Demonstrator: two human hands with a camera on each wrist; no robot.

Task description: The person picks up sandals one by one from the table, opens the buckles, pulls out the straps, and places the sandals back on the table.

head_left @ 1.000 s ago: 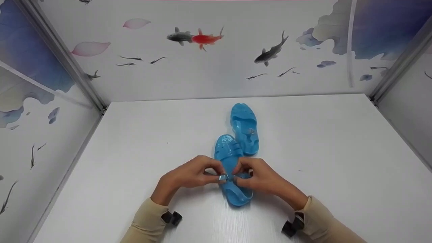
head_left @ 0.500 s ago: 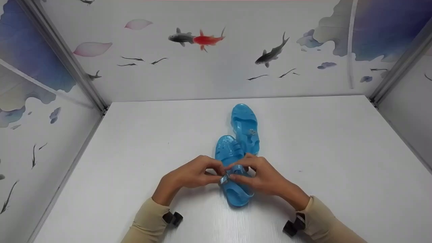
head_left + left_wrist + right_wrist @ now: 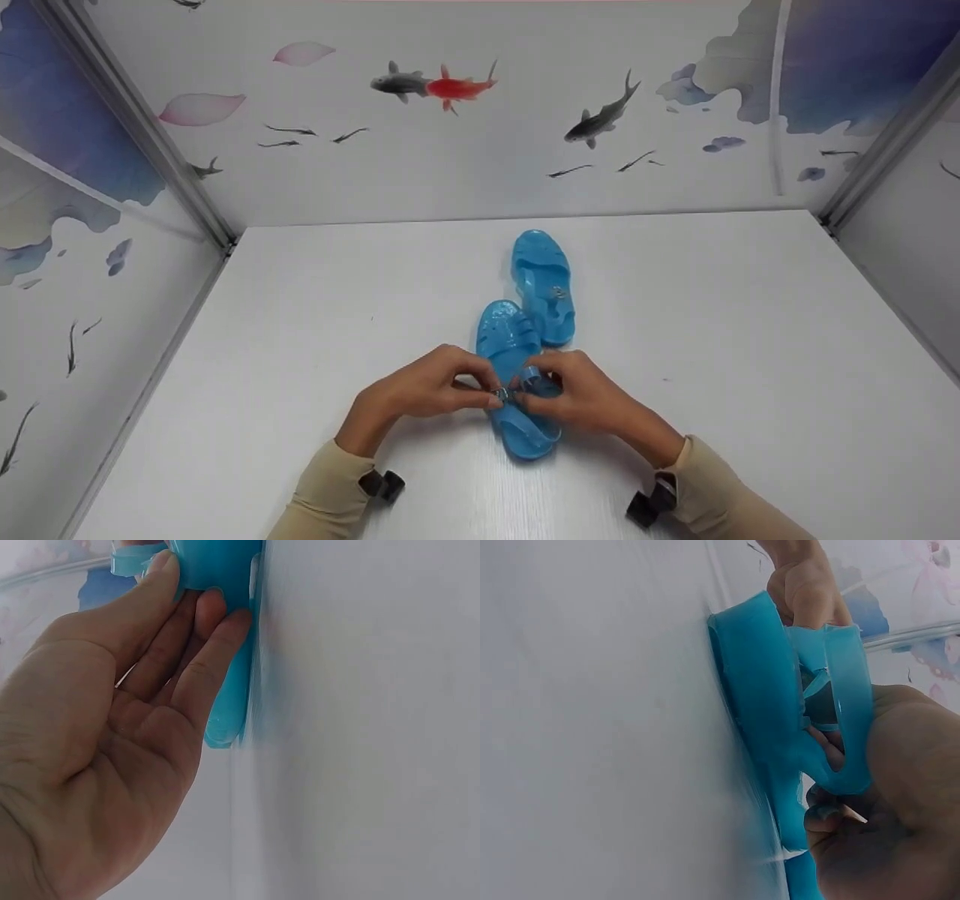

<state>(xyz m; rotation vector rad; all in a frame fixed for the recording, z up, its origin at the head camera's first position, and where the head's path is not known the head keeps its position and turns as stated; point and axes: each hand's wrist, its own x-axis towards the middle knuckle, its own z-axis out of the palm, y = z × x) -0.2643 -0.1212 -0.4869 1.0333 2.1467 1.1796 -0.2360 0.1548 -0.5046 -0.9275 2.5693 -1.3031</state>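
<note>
Two blue jelly sandals lie on the white table. In the head view the near sandal (image 3: 504, 330) has its toe pointing away from me and its heel towards me. My left hand (image 3: 439, 382) pinches a small silver buckle (image 3: 501, 394) on its ankle strap between thumb and fingers. From the other side, my right hand (image 3: 577, 390) pinches the strap close to that buckle, with a bent blue strap loop (image 3: 531, 375) rising by the fingers. In the right wrist view the ankle strap (image 3: 851, 705) stands beside the heel. Fingers partly hide the buckle.
The far sandal (image 3: 541, 262) lies just beyond the near one, almost against its toe, with a silver buckle on top. White panels with painted fish (image 3: 457, 88) enclose the table (image 3: 337, 300) at the back and sides.
My right fingers moved left to the buckle, then drew back slightly right, and the strap loop now stands up beside them. The buckle turned in my left fingers. Both sandals stayed put.
</note>
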